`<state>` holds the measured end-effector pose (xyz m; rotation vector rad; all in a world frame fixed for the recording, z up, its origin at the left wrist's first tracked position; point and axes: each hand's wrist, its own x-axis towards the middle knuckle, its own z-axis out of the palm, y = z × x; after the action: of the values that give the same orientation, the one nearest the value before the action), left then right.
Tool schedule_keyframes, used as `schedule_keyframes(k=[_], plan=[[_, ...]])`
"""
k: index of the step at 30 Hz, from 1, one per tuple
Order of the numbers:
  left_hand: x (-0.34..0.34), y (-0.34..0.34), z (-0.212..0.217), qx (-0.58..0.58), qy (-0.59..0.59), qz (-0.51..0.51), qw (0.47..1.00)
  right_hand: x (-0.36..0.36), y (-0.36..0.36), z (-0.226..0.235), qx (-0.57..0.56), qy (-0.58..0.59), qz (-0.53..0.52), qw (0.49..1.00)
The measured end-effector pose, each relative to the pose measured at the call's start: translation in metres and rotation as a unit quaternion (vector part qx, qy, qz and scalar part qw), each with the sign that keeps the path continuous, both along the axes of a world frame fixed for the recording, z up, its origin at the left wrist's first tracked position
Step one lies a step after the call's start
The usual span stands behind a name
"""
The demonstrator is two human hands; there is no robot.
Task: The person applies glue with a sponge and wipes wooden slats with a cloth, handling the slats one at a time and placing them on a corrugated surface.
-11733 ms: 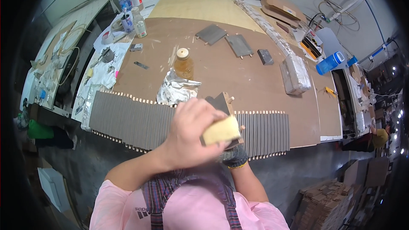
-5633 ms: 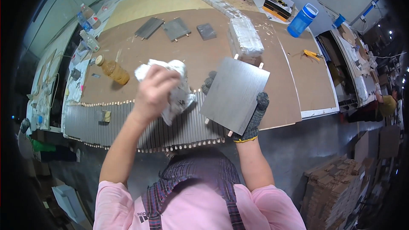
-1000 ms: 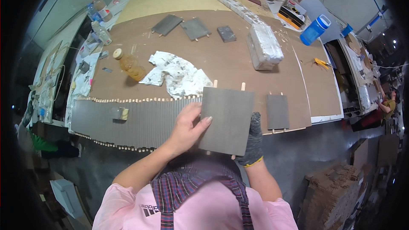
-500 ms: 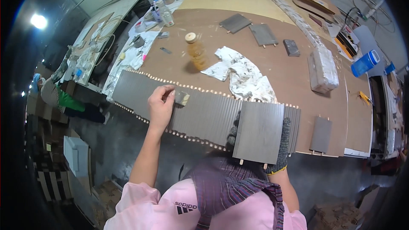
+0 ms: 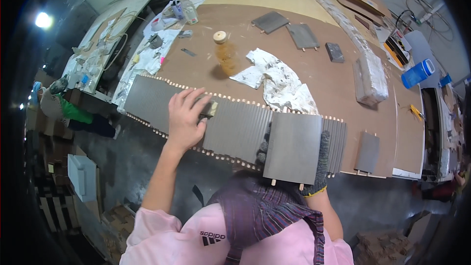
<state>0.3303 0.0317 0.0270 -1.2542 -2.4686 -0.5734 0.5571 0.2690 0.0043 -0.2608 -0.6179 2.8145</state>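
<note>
One grey panel (image 5: 293, 147), probably stiff and light, lies in the gloved right hand (image 5: 321, 164), pinched by its long edges, the good place; left hand (image 5: 184, 120) curves over a small block (image 5: 213, 109), grip unclear.

Plain gray panel (image 5: 293, 147) stands out against a pink shirt (image 5: 181, 240) and a purple apron (image 5: 252, 216) lined with thin stripes.
Pale tan pegs (image 5: 273, 182) edge the panel and a gray row of slats (image 5: 240, 127) on a brown tabletop (image 5: 324, 86); a dark gray glove (image 5: 324, 164) ends in yellow trim. Dark blotches speckle a white cloth (image 5: 282, 83). An amber bottle (image 5: 227, 60) wears a cream cap (image 5: 220, 36), a jug (image 5: 418, 73) shows bright blue, and a small block (image 5: 212, 109) is pale yellow and dark.
</note>
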Motion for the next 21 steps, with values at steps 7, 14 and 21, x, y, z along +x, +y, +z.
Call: schedule_keyframes(k=[7,14,21], plan=[[-0.009,0.035,0.007,-0.229,0.016,-0.062,0.971,0.003,-0.001,-0.006,-0.011,-0.002,0.015,1.000],[0.000,0.039,0.009,0.122,-0.289,-0.016,0.949,0.011,0.003,-0.008,-0.026,0.001,0.004,1.000],[0.041,0.069,0.010,0.363,-0.759,-0.104,0.529,0.024,0.001,-0.006,-0.041,-0.036,0.048,0.997]])
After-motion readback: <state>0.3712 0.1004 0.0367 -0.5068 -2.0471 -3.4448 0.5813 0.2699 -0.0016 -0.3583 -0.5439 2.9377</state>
